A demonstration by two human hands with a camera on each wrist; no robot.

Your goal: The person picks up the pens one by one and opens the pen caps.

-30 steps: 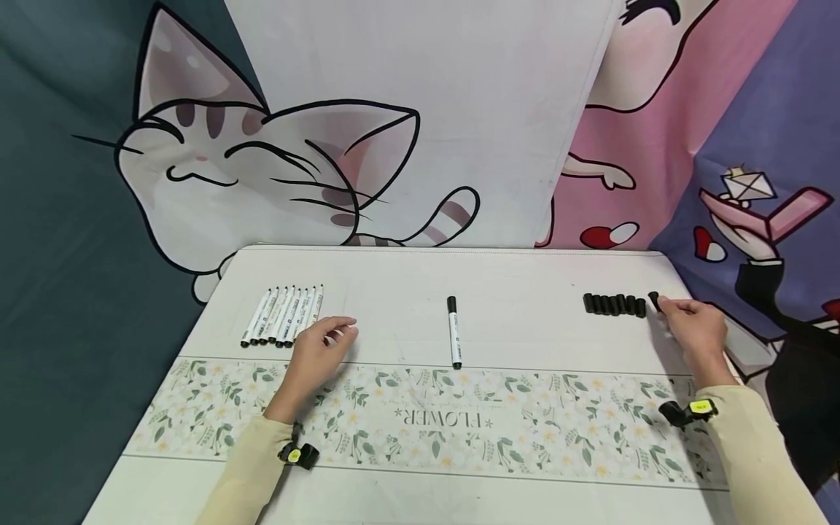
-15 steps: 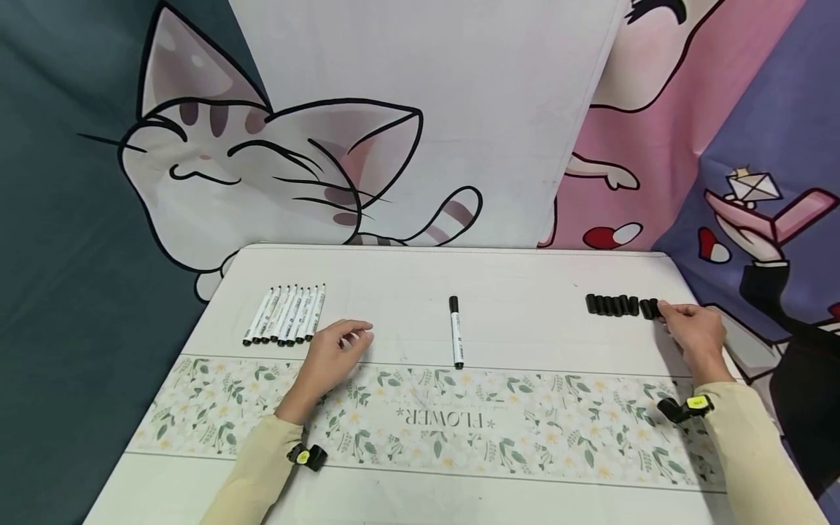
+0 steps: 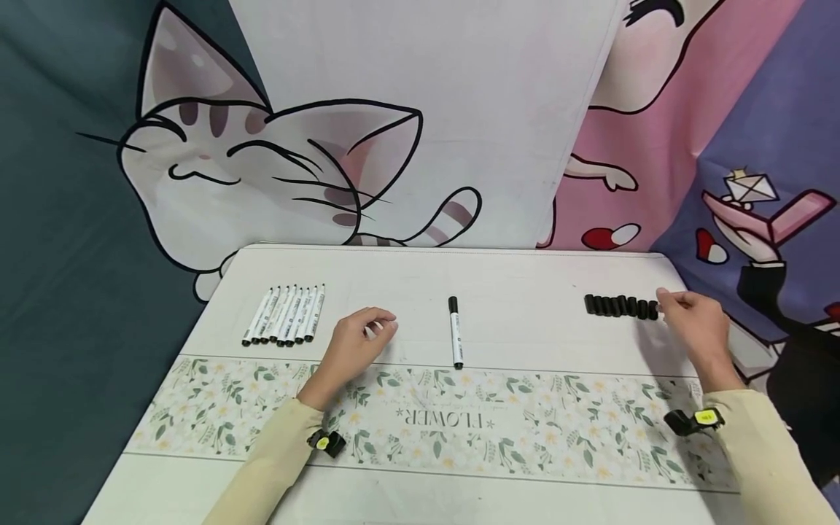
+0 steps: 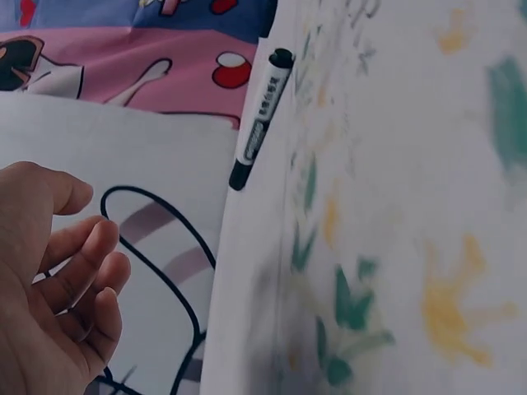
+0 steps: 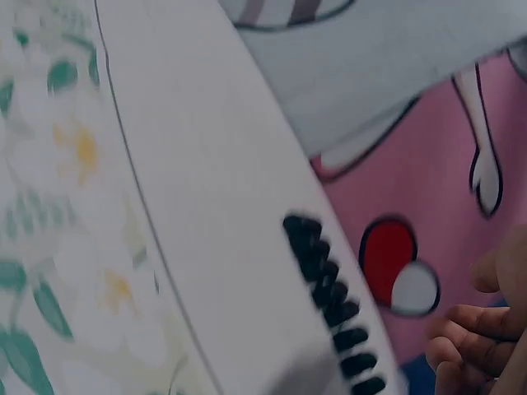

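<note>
My right hand (image 3: pixel 695 328) hovers at the right end of a row of black marker caps (image 3: pixel 619 306), its fingers loosely bent and holding nothing. In the right wrist view the caps (image 5: pixel 333 304) lie side by side, with the relaxed fingers apart from them. My left hand (image 3: pixel 361 343) is raised over the table, fingers loosely curled around nothing. To its right lies a capped whiteboard marker (image 3: pixel 456 335), black cap pointing away from me; the left wrist view also shows this marker (image 4: pixel 262 119). Several uncapped markers (image 3: pixel 284 315) lie side by side at the left.
The white table (image 3: pixel 518 306) has a floral band (image 3: pixel 446 423) with the word FLOWER across it. Behind the table hangs a cloth with a printed cat (image 3: pixel 262 175), and pink and purple cloth (image 3: pixel 656 182) is at the right.
My right hand has set the last cap against the row's right end and lifted off it. My left hand has moved right, away from the uncapped markers, closer to the capped one.
</note>
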